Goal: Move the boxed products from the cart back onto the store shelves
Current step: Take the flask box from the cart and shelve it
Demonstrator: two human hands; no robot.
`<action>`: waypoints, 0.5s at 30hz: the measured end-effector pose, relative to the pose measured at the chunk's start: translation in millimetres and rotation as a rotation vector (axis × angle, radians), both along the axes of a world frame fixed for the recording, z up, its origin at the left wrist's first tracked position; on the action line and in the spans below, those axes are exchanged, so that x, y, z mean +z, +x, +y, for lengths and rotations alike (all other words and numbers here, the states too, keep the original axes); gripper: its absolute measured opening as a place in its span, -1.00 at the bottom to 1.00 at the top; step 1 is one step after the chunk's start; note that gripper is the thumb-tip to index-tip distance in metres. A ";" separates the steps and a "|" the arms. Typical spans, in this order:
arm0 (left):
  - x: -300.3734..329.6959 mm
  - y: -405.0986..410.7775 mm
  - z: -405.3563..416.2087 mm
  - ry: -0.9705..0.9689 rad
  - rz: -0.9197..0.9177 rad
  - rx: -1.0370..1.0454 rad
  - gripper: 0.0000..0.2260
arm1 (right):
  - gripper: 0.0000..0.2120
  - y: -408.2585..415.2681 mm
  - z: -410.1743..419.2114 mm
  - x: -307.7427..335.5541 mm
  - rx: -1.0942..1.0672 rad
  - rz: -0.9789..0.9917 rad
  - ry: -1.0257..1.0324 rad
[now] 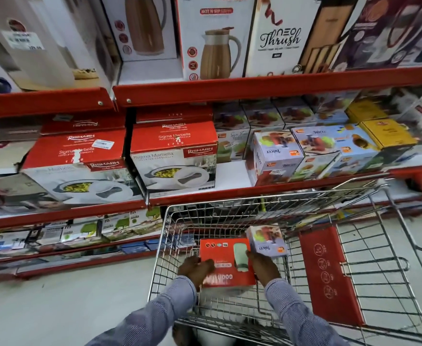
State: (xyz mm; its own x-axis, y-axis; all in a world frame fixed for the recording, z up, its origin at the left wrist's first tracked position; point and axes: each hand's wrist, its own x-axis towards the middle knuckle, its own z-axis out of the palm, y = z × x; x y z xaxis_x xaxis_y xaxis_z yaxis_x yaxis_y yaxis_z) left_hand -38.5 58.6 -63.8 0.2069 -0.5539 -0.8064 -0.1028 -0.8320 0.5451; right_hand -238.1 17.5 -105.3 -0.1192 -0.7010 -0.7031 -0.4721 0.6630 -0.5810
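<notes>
We are at the pick-up step: both our hands are down inside the wire cart (389, 236), closed on the 2 sides of a red flask box (226, 260). Our left hand (195, 268) wraps the box's left edge with the fingers curled around it, and our right hand (263, 267) presses flat against the right edge. The box lies tilted inside the basket, its print upside down to us, so we judge it is just being lifted or about to be.

Just beside it, touching its upper right corner, stands a small juicer box (267, 239), the only other boxed product we can see in the cart.

The next move, as we read it, calls for raising the red box clear of the cart rim and carrying it up to the top shelf (267, 87), where a matching tall jug box (215, 38) stands. We would need to turn it upright on the way and find a gap; the top row looks tightly packed, so placement could be awkward. The juicer box would then go to the middle shelf (267, 192), beside the other juicer boxes (277, 156), where bare shelf shows.
</notes>
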 end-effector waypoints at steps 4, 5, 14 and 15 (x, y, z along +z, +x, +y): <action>42.2 11.9 -5.8 -0.163 0.031 0.058 -0.86 | -0.71 0.6 -1.8 81.8 0.066 0.016 -0.305; 59.6 15.7 -7.8 -0.234 0.034 0.053 -0.93 | -0.72 0.8 -2.3 99.7 0.071 0.004 -0.411; 229.7 48.1 -8.8 -0.832 -0.094 0.131 -0.61 | -0.74 13.4 -30.8 253.3 0.043 -0.315 -0.930; 249.0 49.9 -7.8 -0.899 -0.106 0.151 -0.57 | -0.73 17.7 -34.4 269.4 0.050 -0.345 -0.974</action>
State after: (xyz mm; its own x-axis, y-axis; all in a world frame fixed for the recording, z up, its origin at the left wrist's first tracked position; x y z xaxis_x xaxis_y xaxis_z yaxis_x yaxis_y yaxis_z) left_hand 11.4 50.7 185.2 0.3768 -0.9245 -0.0578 -0.1139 -0.1082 0.9876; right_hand -220.4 -16.9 164.1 0.0263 -0.9830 0.1818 -0.1920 -0.1834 -0.9641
